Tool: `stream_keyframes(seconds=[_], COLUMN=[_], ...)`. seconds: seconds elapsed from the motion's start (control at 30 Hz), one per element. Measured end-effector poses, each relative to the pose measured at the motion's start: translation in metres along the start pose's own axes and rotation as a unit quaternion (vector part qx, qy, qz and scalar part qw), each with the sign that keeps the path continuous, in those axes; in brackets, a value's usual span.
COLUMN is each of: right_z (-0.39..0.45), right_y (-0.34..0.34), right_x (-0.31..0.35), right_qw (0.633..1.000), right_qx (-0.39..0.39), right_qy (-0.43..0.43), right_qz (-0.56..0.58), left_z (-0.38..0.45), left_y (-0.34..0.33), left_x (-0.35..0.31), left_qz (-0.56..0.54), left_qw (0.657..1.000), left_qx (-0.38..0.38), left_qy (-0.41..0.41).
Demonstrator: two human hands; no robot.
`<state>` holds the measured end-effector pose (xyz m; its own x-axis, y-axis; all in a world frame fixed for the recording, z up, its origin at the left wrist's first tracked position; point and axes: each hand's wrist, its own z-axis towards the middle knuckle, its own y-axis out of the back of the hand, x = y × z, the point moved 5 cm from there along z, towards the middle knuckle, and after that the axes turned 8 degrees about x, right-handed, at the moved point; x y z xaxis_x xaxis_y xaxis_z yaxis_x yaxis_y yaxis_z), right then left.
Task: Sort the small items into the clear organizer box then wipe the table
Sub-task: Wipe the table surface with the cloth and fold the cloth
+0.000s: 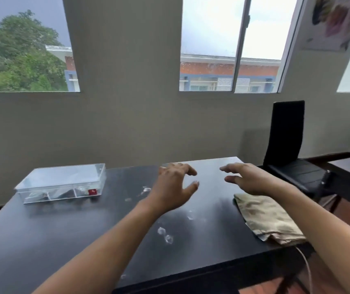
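black table [68, 234], box [61, 183] closed at left, wet spots mid-frame. left hand [175, 185] and right hand [249, 180] spread, empty. best: grab cloth [267, 219] lower right, wipe spots through.

Grey wall [127, 115], daylit windows [229, 49], black chair [286, 141], wall poster [335, 22]

Both bare forearms reach forward, the left hand [175, 183] and the right hand [247, 178] empty, fingers spread and slightly curled.
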<state>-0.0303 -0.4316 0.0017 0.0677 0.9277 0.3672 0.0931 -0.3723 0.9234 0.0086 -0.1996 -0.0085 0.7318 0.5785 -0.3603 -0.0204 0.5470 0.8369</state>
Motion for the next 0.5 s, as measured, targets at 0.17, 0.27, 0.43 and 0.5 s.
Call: stream_keyframes(seconds=[0.17,0.27,0.43,0.5], right_z=[-0.035,-0.041,-0.042,-0.043], right_y=[0.002,-0.005,-0.005,-0.002], right_x=[-0.083,-0.102,-0.100,-0.088], right_qw=[0.992,0.993,0.996,0.998], right_qx=[0.051,0.046,0.003,0.002], right_qy=[-0.100,-0.091,-0.038,-0.007], right_qz=[-0.062,-0.064,-0.083,-0.069], left_z=[0.036,0.047,0.052,0.046], left_y=[-0.069,-0.109,-0.125,-0.119], left_x=[-0.060,-0.078,-0.096,-0.094], left_qz=[0.040,0.069,0.008,-0.081], left_qw=[0.992,0.978,0.980,0.976], left_qx=[0.121,0.197,0.199,0.197], left_qy=[-0.003,0.018,0.025,0.040])
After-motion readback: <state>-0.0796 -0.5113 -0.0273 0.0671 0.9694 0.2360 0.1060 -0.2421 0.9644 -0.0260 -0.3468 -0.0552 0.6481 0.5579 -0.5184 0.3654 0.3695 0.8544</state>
